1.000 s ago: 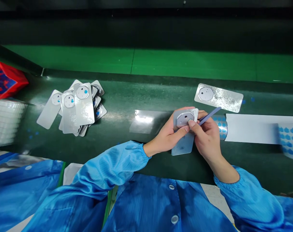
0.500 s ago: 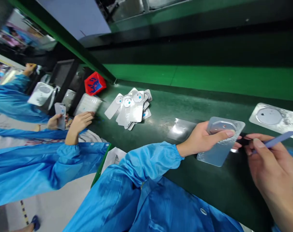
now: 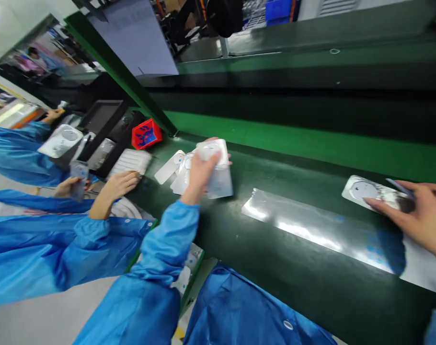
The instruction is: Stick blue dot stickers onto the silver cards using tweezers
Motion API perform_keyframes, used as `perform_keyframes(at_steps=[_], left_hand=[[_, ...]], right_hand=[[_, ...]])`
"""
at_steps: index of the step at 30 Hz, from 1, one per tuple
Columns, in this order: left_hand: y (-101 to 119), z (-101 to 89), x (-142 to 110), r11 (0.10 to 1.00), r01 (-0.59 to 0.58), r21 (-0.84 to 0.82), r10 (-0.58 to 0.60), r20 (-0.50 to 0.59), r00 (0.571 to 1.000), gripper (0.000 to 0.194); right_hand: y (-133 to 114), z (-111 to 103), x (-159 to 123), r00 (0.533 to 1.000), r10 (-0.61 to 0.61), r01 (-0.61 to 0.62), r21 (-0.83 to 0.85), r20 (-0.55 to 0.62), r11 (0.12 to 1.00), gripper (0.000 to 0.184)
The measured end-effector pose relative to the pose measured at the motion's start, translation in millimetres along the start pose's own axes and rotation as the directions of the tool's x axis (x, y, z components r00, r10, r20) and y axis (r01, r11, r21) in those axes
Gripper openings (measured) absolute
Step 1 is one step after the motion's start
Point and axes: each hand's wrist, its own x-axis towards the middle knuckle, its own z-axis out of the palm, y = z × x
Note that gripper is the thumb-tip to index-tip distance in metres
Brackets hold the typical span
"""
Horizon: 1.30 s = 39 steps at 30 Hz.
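My left hand (image 3: 200, 173) is stretched out to the left and grips a silvery plate (image 3: 218, 170) with a round cut-out, holding it over the pile of like plates (image 3: 177, 172) on the dark green belt. My right hand (image 3: 417, 215) rests on another silvery plate (image 3: 369, 191) at the far right, fingers laid on it, with blue tweezers (image 3: 399, 186) pinched under the thumb.
A shiny film strip (image 3: 297, 220) lies along the belt between my hands. A red box (image 3: 146, 134) and a white tray (image 3: 130, 163) sit at the belt's left end. A co-worker's hands (image 3: 113, 187) work at the left, in blue sleeves.
My left hand has carried its plate left to the pile. My right hand has moved onto the plate at the right. The view has swung further left.
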Motion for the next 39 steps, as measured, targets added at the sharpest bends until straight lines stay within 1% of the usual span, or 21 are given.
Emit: perform_keyframes(at_steps=[1,3,5,7,9,12,15,18,20,22,23,25,26,27,29,30,32,34,35,37,39], left_hand=[[4.9,-22.5,17.0,0.993,-0.040,0.110,0.047,-0.062,0.997,0.082],[7.6,-64.2,47.8,0.923,-0.104,0.371,0.168,-0.143,0.975,0.081],[3.0,-95.5,70.8,0.812,-0.130,0.569,0.237,-0.117,0.964,0.090],[-4.7,-111.0,83.9,0.706,-0.150,0.692,0.298,-0.098,0.949,0.103],[-13.1,-108.0,86.8,0.608,-0.221,0.763,0.418,-0.071,0.906,0.106],[-25.5,-70.6,74.9,0.475,-0.398,0.785,0.562,0.078,0.823,0.086],[-35.8,-7.0,49.9,0.409,-0.575,0.708,0.545,0.315,0.777,0.060],[-42.8,61.0,20.5,0.445,-0.687,0.574,0.462,0.510,0.726,0.045],[-45.9,100.9,1.2,0.551,-0.696,0.461,0.404,0.583,0.705,0.043],[-47.9,135.7,-18.2,0.702,-0.635,0.322,0.359,0.609,0.707,0.050],[-48.4,151.6,-28.2,0.786,-0.567,0.248,0.335,0.600,0.726,0.058],[-48.3,180.6,-48.5,0.935,-0.346,0.078,0.245,0.563,0.789,0.080],[-47.8,193.2,-58.4,0.980,-0.198,-0.021,0.176,0.559,0.810,0.088],[-47.1,204.1,-67.7,0.992,-0.036,-0.117,0.098,0.579,0.809,0.092],[-45.9,218.1,-82.9,0.932,0.256,-0.259,-0.021,0.663,0.748,0.089],[-45.9,220.3,-88.3,0.886,0.355,-0.298,-0.052,0.698,0.714,0.086],[-47.5,215.0,-93.8,0.826,0.458,-0.328,-0.090,0.726,0.682,0.083],[-51.7,200.0,-93.9,0.810,0.511,-0.288,-0.147,0.744,0.652,0.080],[-54.6,190.9,-93.0,0.803,0.547,-0.235,-0.193,0.767,0.613,0.077],[-60.6,174.2,-91.8,0.770,0.629,-0.104,-0.296,0.816,0.497,0.065],[-65.4,163.1,-93.6,0.726,0.687,-0.006,-0.360,0.848,0.388,0.056]], right_hand=[[-5.4,-4.3,2.5,1.000,-0.018,0.018,0.006,0.022,1.000,0.122],[-18.9,-12.2,4.0,0.998,-0.035,0.033,0.048,0.053,0.998,0.110],[-28.7,-17.8,4.0,0.996,-0.024,0.017,0.080,0.081,0.997,0.093],[-31.4,-21.0,3.5,0.995,-0.002,-0.005,0.082,0.095,0.997,0.083],[-28.9,-21.3,2.2,0.995,-0.012,0.006,0.060,0.099,0.998,0.083],[-25.4,-16.0,2.0,0.990,-0.073,0.072,0.014,0.118,0.997,0.092],[-31.0,-8.7,14.5,0.983,-0.086,0.093,-0.035,0.159,0.995,0.096],[-45.5,-9.8,43.0,0.982,-0.033,0.041,-0.040,0.184,0.998,0.090],[-58.3,-19.3,63.3,0.983,-0.004,-0.001,0.023,0.183,1.000,0.084],[-74.6,-34.0,75.7,0.992,0.024,-0.041,0.137,0.128,0.990,0.076],[-84.7,-41.9,77.0,0.995,0.042,-0.059,0.208,0.086,0.976,0.072],[-108.7,-55.2,68.8,0.997,0.078,-0.083,0.370,0.029,0.925,0.068],[-121.8,-60.0,59.7,0.996,0.079,-0.088,0.458,0.038,0.885,0.068],[-134.6,-63.5,48.1,0.995,0.063,-0.093,0.543,0.073,0.835,0.067],[-154.9,-67.5,20.6,0.986,-0.012,-0.101,0.661,0.164,0.743,0.065],[-160.5,-68.8,6.4,0.985,-0.034,-0.090,0.679,0.167,0.728,0.063],[-159.7,-71.3,-19.2,0.998,0.007,-0.043,0.638,0.058,0.769,0.059],[-143.7,-73.6,-39.0,0.993,0.078,-0.019,0.531,-0.088,0.847,0.056],[-131.7,-74.1,-46.5,0.986,0.101,-0.027,0.477,-0.131,0.878,0.056],[-105.3,-72.4,-58.1,0.982,0.142,-0.074,0.437,-0.125,0.896,0.059],[-81.7,-66.8,-66.4,0.980,0.194,-0.137,0.539,-0.051,0.831,0.064]])
